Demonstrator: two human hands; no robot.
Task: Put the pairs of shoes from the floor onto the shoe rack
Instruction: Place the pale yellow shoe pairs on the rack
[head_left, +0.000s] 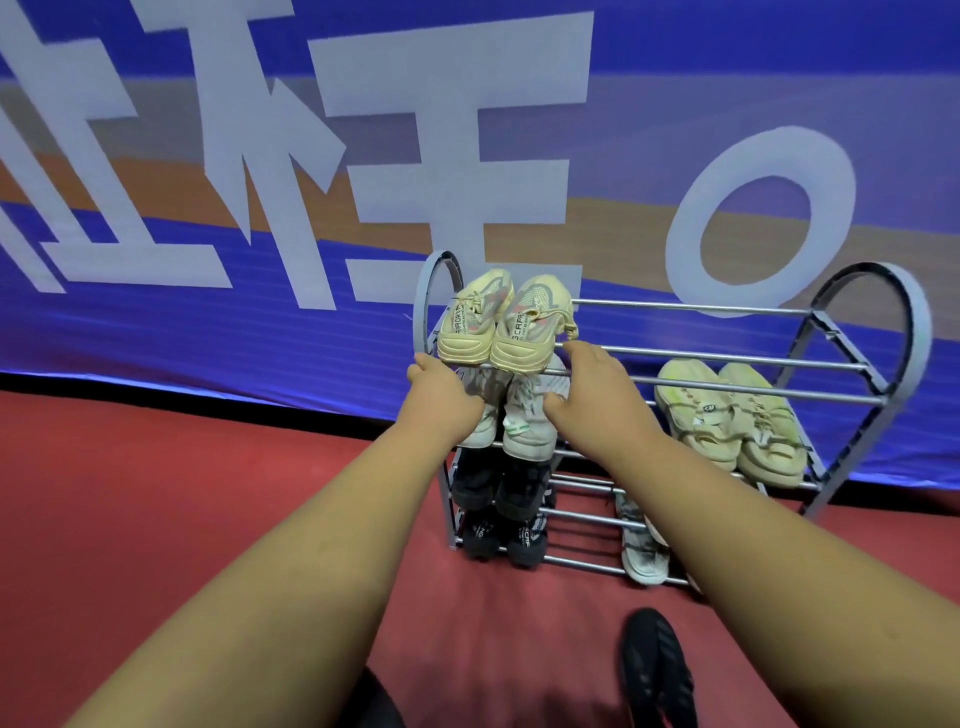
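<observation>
- While both our bare arms reach forward, our left hand (441, 389) lies at the front bar of the top shelf, just beside the heel of the left beige sneaker. Its fingers are stretched out and clasp nothing, and we cannot tell whether they touch the heel.
- Our right hand (597, 387) is spread wide, thumb well apart from the fingers. The fingertips are at the same bar, just beside the right sneaker's heel, and it grips nothing.
- The beige sneakers (498, 322) stand as a pair at the left end of the top shelf of the shoe rack (701, 310). They are side by side and touching, with toes toward the wall and heels toward us.
- Directly below, on the second shelf, we see white sneakers (524, 421), partly hidden behind our hands.
- On the third shelf sits a dark pair (498, 486), and on the bottom shelf a black pair with pale lettering (504, 538).
- Pale yellow sandals (727, 421) lie side by side at the right end of the second shelf.
- A grey-white slipper (641, 548) rests low on the rack, right of the black pairs and partly covered by our right forearm.
- The rack stands on the red floor (156, 493) against a blue banner (156, 322) with large white characters.
- A black shoe (657, 670) is on the floor nearer to us. We cannot tell whether it is worn.
</observation>
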